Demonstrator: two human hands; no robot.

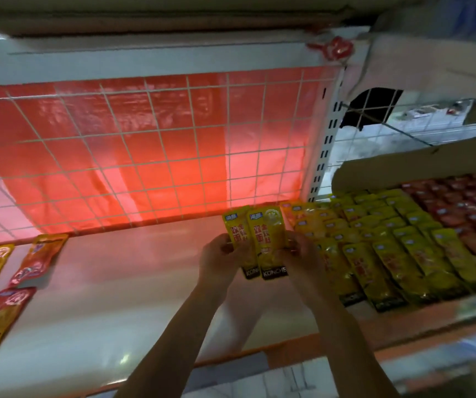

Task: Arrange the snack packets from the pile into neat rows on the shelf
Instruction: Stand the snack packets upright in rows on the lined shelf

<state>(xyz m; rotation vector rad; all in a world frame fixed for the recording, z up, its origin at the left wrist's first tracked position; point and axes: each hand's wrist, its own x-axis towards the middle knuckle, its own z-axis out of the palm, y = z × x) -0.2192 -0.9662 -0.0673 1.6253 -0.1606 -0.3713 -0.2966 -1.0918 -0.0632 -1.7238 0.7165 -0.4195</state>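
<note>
Two yellow snack packets are held upright and slightly fanned above the white shelf, one overlapping the other, black bands at their lower ends. The left hand pinches the left packet's edge, fingers curled round it; the right hand grips the right edge of the front packet, fingers curled likewise. Just right of the hands, yellow packets in rows lie overlapping on the shelf, and beyond them rows of red packets. At the shelf's left end lie loose orange and yellow packets. Behind stands a white wire grid backed with red plastic sheet.
</note>
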